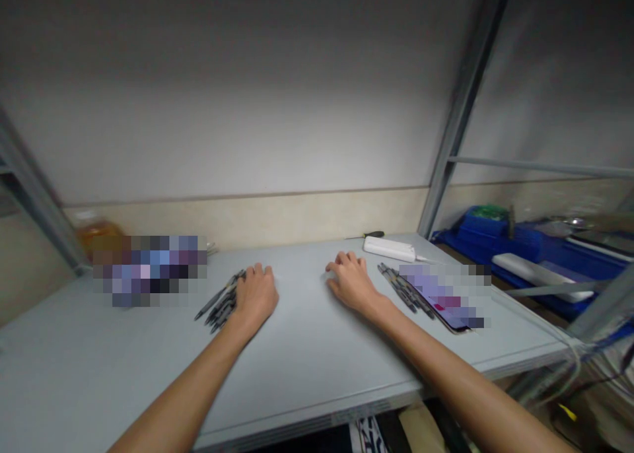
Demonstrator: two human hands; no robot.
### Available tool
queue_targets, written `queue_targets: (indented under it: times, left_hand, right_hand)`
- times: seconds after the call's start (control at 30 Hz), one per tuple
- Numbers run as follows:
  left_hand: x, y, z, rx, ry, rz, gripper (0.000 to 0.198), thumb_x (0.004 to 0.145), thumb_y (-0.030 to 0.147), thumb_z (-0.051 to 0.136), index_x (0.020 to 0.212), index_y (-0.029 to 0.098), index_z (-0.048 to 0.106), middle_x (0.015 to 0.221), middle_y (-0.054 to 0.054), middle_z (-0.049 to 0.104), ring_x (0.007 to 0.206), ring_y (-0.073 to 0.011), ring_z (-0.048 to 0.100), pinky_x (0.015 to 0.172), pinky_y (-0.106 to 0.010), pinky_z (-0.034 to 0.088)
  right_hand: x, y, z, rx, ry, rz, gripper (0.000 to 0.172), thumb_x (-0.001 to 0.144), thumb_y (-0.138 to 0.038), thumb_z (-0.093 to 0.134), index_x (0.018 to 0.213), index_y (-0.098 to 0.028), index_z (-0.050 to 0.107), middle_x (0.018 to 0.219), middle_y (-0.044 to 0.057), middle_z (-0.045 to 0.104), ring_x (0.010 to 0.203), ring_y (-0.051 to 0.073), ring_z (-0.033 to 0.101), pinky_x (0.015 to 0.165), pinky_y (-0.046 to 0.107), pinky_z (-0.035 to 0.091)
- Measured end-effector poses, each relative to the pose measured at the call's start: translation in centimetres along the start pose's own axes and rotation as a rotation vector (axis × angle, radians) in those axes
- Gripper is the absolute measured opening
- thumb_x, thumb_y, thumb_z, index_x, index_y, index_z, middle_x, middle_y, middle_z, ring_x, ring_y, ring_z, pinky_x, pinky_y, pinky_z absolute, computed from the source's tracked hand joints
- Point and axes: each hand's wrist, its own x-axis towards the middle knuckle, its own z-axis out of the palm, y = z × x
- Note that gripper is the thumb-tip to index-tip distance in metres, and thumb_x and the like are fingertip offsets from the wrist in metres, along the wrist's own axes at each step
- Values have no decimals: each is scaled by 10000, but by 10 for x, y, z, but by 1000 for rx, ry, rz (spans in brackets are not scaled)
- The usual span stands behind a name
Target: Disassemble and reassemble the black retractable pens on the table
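Observation:
My left hand rests palm down on the table with its fingers curled under. Its outer edge lies against a bunch of grey and black pens, covering part of them. What the curled fingers hold, if anything, is hidden. Across a gap, my right hand is low over the tabletop, its fingers bent and apart with nothing visible in them. A second, smaller group of similar pens lies to the right of that hand, not touched by it. Beside those pens is a phone-like flat device, mostly pixelated.
The grey table meets a wall at the back. A white power strip and a screwdriver lie at the back right. Blurred-out items and an amber container stand at the left. Metal posts and blue trays are on the right.

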Motion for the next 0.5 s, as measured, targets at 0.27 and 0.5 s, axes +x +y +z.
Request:
queue_targets:
  times: [0.27,0.5]
  left_hand:
    - [4,-4,2,-56,-27,67,339,707,9,387,979,115,559,996,-145,542,964,-254,506,750,-336,423]
    - [6,9,11,-668,63,311,212,749,62,431,915,157,523,815,-58,613,787,-160,570,754,-271,434]
  right_hand:
    - [2,-29,9,92,-6,-120,227,813,-244,492,1008,-183,593,1022,107,494,968,229,381,787,349,283]
    - [-3,-25,17,227,9,-252,331,804,-243,528,1131,-190,517,1018,83,498,938,193,410,816,311,335]
